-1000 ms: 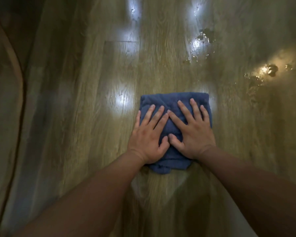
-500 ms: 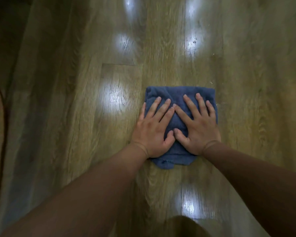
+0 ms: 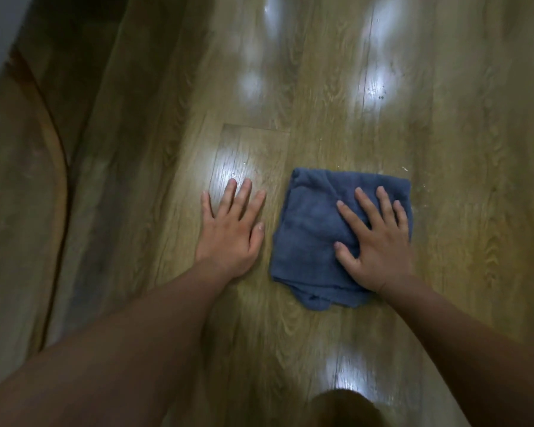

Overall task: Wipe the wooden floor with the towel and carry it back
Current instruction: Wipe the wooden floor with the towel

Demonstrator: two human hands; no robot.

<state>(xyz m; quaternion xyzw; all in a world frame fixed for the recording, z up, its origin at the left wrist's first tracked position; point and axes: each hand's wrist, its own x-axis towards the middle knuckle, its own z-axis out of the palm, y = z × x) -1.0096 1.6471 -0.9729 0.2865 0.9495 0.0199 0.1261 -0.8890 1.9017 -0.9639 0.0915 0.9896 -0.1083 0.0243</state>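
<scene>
Blue folded towel [image 3: 315, 229] lies on the wooden floor [image 3: 463, 149] under the spread right hand [image 3: 376, 241], while the left hand [image 3: 232, 232] rests flat, fingers together, just beside it.

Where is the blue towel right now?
In the head view the blue towel lies flat on the wooden floor, right of centre, under the right hand; the left hand rests beside it.

no readable text, no labels, no brands, no numbers anywhere
</scene>
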